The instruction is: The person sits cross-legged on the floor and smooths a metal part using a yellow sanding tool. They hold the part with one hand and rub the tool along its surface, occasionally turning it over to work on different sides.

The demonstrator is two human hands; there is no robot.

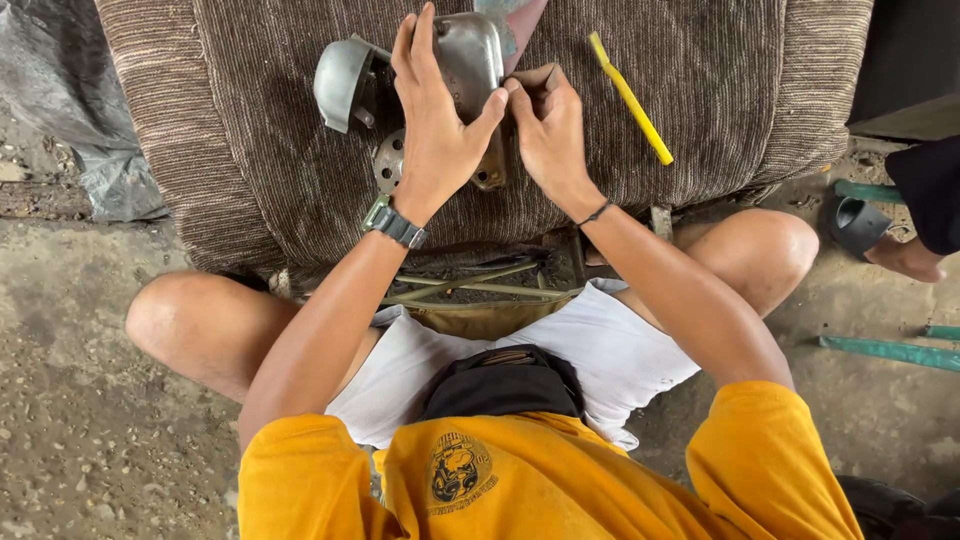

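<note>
Metal part [455, 60] sits on brown striped cushion [300, 150]: dull grey, scuffed, rounded cup at left end, perforated disc underneath. Left hand [435, 120] spread flat over it, pressing. Right hand [548, 125] pinching its right edge. Yellow stick [630, 98] lying just beside.

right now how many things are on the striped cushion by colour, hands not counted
Grey metal: 1, the metal part under the left hand and beside the right hand
Yellow: 1, the yellow stick lying apart to the right
Total: 2 on the striped cushion
</note>
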